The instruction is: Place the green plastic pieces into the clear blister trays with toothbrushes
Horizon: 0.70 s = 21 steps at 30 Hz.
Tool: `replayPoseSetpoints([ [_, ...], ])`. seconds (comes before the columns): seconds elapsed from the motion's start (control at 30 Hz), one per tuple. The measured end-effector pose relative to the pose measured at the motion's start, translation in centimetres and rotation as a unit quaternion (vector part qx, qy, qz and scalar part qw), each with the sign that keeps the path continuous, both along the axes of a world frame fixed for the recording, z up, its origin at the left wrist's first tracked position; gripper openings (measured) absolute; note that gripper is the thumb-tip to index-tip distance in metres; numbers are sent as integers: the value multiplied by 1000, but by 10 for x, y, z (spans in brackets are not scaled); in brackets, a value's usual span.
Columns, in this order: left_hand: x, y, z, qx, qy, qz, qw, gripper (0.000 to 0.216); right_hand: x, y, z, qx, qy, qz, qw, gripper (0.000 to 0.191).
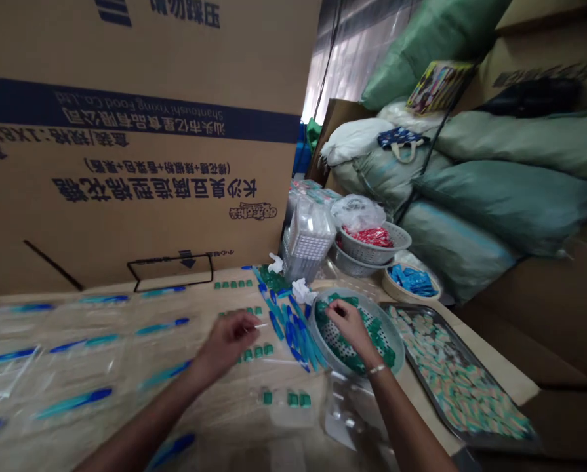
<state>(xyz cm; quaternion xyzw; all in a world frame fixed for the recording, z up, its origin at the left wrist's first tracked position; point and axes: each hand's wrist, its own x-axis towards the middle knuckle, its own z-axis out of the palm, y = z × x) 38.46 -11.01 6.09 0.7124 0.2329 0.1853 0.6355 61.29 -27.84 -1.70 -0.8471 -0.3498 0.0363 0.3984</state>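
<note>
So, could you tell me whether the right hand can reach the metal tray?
Probably yes: the right hand is over the round basket, and only its rim separates the hand from the metal tray.

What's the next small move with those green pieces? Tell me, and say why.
Probably the left hand should add its pinch to the row of small green pieces on the table, though what it holds is hard to see. That row sits right beside it, while the right hand is among more green pieces in the round colander.
</note>
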Motion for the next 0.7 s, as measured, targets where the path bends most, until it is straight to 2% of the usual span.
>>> replayPoseSetpoints([
  [0.1, -6, -48, -38, -215, 57, -21, 975, 37, -65, -6, 11, 96, 73, 146, 982, 17],
  [0.17, -9, -64, -50, -353, 54, -22, 934, 40, -102, -9, 17, 125, 101, 216, 963, 16],
  [0.23, -16, -68, -53, -423, 30, -2, 906, 39, -128, -11, 20, 118, 115, 241, 957, 16],
  [0.3, -27, -65, -52, -412, 9, 28, 911, 38, -143, -12, 18, 105, 175, 257, 945, 17],
  [0.37, -41, -62, -50, -341, -4, 29, 940, 34, -152, -11, 14, 95, 284, 270, 915, 23],
  [0.47, -67, -64, -47, -218, -11, -11, 976, 27, -166, -13, 6, 87, 421, 261, 864, 28],
  [0.57, -95, -74, -50, -170, 11, -52, 984, 21, -186, -22, 1, 53, 438, 284, 851, 18],
  [0.7, -122, -88, -61, -194, 6, -94, 977, 25, -214, -39, 2, 16, 414, 330, 848, 7],
])
